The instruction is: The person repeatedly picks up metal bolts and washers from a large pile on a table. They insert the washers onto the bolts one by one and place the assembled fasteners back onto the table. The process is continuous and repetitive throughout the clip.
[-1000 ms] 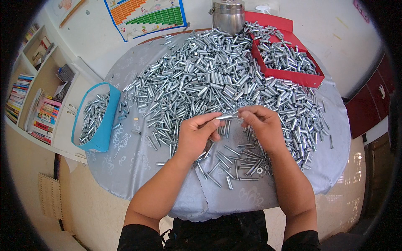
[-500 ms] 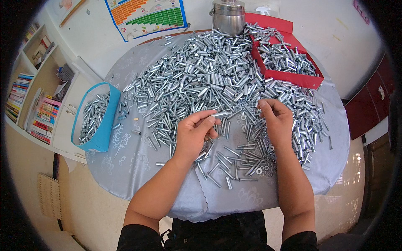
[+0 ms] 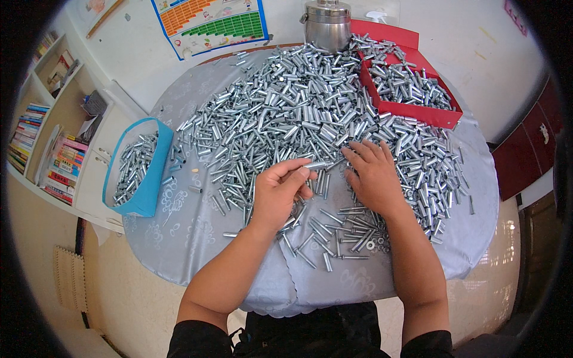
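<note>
Head view, tubes [image 3: 298,95] on grey tablecloth [image 3: 194,241], bookshelf [image 3: 70,113]

A heap of fasteners [image 3: 286,107] is spread over the table [image 3: 164,250]. At the table's left edge a bin [image 3: 156,179] is set; at the back right, a box [image 3: 421,114] is placed beside a pot [image 3: 327,31].

Bare tablecloth [image 3: 179,250] gives passage to the near left of the metal-sleeve heap [image 3: 280,101]; a lidded steel pot [image 3: 327,30] blocks its back, a red box [image 3: 418,114] its far right; clearance under the right hand [image 3: 376,179] looks uncertain.
</note>
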A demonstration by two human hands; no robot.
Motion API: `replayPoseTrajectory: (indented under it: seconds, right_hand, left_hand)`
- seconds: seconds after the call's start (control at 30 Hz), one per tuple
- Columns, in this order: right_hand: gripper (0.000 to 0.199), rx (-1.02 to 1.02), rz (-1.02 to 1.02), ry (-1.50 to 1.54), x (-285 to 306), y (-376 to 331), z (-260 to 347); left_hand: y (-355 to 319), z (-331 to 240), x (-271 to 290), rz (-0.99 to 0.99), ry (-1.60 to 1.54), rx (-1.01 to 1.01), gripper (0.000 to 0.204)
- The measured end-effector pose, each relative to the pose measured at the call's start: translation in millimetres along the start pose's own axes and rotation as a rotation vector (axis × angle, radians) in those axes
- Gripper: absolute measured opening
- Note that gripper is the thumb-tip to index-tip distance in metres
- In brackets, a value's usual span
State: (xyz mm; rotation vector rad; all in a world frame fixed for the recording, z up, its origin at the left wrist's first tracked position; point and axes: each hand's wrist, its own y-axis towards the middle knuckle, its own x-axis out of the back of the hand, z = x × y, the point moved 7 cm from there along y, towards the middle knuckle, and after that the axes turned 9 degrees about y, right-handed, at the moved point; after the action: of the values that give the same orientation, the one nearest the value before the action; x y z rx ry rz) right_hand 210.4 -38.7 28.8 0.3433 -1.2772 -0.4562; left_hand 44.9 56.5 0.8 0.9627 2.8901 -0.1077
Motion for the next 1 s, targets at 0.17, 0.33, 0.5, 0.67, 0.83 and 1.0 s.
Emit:
replayPoseTrajectory:
  seconds: [0.17, 0.33, 0.5, 0.67, 0.83, 1.0]
  right_hand:
    - [0.049, -0.1, 0.072, -0.062, -6, 1, -2]
    - [0.053, -0.101, 0.027, -0.129, -14, 1, -9]
    - [0.051, -0.071, 0.144, 0.052, -15, 2, -8]
    - [0.044, -0.006, 0.179, 0.193, -7, 3, -3]
    - [0.038, 0.103, 0.201, 0.338, 0, -3, 7]
    - [0.034, 0.11, 0.234, 0.464, 0, -3, 15]
  left_hand:
    - [-1, 0, 1, 0.001, -0.012, -0.005, 0.023]
    - [0, 0, -2, 0.007, -0.013, -0.018, 0.023]
    - [-1, -2, -2, -0.006, 0.004, -0.001, 0.023]
    - [0, -1, 0, -0.002, -0.01, 0.001, 0.023]
    - [1, 2, 1, 0.004, -0.032, -0.001, 0.023]
    - [2, 5, 2, 0.005, -0.017, -0.012, 0.023]
